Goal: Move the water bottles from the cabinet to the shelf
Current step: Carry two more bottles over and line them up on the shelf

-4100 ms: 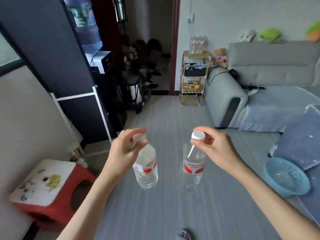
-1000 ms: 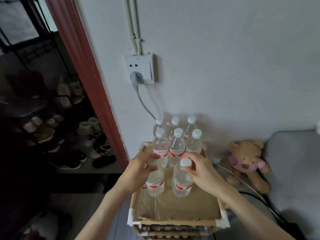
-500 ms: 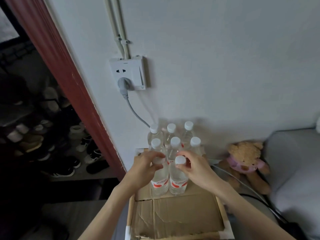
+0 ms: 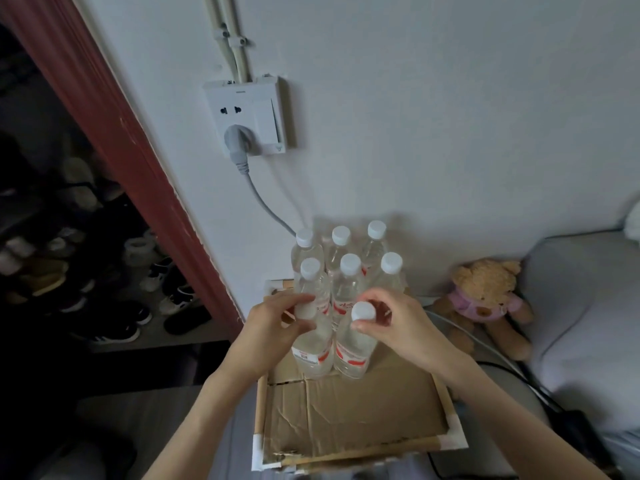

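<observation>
Two clear water bottles with white caps and red-and-white labels stand on the shelf top, which is lined with cardboard [image 4: 349,417]. My left hand [image 4: 268,336] pinches the neck and cap of the left bottle [image 4: 313,351]. My right hand [image 4: 398,327] pinches the cap of the right bottle [image 4: 353,348]. Both bottles stand upright, right in front of several like bottles [image 4: 349,268] grouped in two rows against the wall.
A wall socket [image 4: 247,121] with a grey plug and cable hangs above the bottles. A teddy bear [image 4: 485,299] sits to the right by a grey sofa [image 4: 581,306]. A red door frame [image 4: 114,133] and dark shoe racks [image 4: 69,258] lie left.
Earlier I carried the two bottles across the room. Over the last second both bottles have slid back on the cardboard to stand against the group by the wall.
</observation>
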The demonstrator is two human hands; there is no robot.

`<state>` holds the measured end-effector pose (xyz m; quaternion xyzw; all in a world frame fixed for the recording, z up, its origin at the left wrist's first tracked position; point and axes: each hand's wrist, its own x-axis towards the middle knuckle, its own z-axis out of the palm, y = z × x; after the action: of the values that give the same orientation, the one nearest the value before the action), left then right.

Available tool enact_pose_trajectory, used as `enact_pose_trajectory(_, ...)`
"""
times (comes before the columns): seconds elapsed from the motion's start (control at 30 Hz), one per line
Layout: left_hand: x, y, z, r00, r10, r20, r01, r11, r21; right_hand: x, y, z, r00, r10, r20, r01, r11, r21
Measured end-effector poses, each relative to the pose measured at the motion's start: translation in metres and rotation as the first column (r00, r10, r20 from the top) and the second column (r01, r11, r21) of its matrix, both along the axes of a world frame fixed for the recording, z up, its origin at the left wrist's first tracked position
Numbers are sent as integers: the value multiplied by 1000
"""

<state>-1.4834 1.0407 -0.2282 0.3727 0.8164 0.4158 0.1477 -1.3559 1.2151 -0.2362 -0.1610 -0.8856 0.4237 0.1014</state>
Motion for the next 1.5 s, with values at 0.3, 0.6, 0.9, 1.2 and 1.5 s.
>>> enact_pose_trajectory(0.3, 0, -6, 0, 973, -222, 60, 223, 975, -15, 4, 1, 5, 975, 211, 69, -211, 978, -3)
enact_pose_trajectory(0.6, 4, -1, 3, 999, -34, 20, 35, 998, -51, 0, 3, 4, 999, 9, 46, -15, 991, 130)
enact_pose_trajectory(0.9, -2, -7, 0, 998, -60, 24, 61, 998, -20, 0, 8, 7, 995, 45, 93, -50, 997, 54)
enact_pose_trajectory(1.2, 10, 6, -20, 997, 74, -5, -73, 992, 101, -5, 0, -16, 999, -34, 3, 33, 992, 120)
enact_pose_trajectory(1.5, 25, -19, -60, 991, 9, 134, -23, 995, 101, 26, -21, -73, 996, -83, 15, 82, 903, -423)
